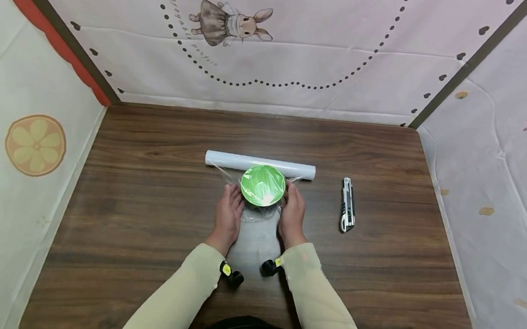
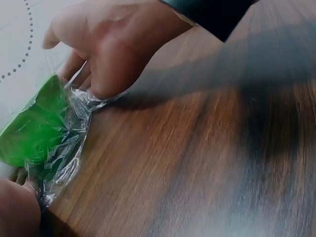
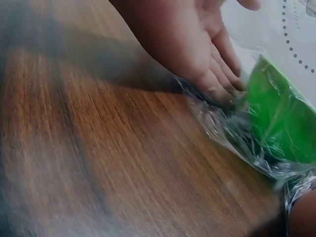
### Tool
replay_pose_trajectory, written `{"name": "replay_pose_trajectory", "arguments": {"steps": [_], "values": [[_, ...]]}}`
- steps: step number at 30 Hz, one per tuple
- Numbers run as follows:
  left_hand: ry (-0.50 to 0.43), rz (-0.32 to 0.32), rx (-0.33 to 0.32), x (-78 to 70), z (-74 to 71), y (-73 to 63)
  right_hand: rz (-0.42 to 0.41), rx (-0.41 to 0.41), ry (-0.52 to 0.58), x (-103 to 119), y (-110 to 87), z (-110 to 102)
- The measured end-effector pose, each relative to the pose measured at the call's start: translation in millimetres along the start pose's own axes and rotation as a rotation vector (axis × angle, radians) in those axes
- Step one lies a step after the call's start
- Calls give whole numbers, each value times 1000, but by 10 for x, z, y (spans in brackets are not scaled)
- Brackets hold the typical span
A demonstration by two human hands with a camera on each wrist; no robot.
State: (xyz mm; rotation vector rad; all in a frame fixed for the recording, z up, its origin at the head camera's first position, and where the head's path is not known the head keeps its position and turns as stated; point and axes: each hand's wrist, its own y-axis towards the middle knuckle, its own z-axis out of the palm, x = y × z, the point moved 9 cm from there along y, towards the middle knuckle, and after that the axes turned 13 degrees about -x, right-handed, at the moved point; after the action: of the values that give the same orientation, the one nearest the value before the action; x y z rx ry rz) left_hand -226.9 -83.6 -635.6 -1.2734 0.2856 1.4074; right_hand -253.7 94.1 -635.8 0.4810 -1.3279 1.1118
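A round green bowl [image 1: 263, 185] sits mid-table under clear cling film [image 2: 74, 133], which is stretched over its top and crumpled around its sides. At the bowl's left side, my left hand [image 1: 229, 211] touches the film with fairly straight fingers, its thumb held away. My right hand [image 1: 292, 216] does the same on the right side, fingertips tucked against the wrapped bowl [image 3: 276, 113]. Just behind the bowl lies a white roll of cling film [image 1: 226, 159], with thin strands of film stretching toward it. The bowl's underside is hidden.
To the right of the hands a utility knife [image 1: 347, 206] lies on the brown wooden table [image 1: 147, 201]. Printed cloth walls [image 1: 304, 27] enclose the table at the back and both sides.
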Motion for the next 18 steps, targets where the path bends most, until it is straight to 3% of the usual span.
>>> {"name": "replay_pose_trajectory", "arguments": {"steps": [12,18], "values": [[-120,-15,-89,94,103,7,-95,99,34,42,-76,133],[-42,-41,-36,35,60,-16,-63,55,-107,8,-10,6]]}}
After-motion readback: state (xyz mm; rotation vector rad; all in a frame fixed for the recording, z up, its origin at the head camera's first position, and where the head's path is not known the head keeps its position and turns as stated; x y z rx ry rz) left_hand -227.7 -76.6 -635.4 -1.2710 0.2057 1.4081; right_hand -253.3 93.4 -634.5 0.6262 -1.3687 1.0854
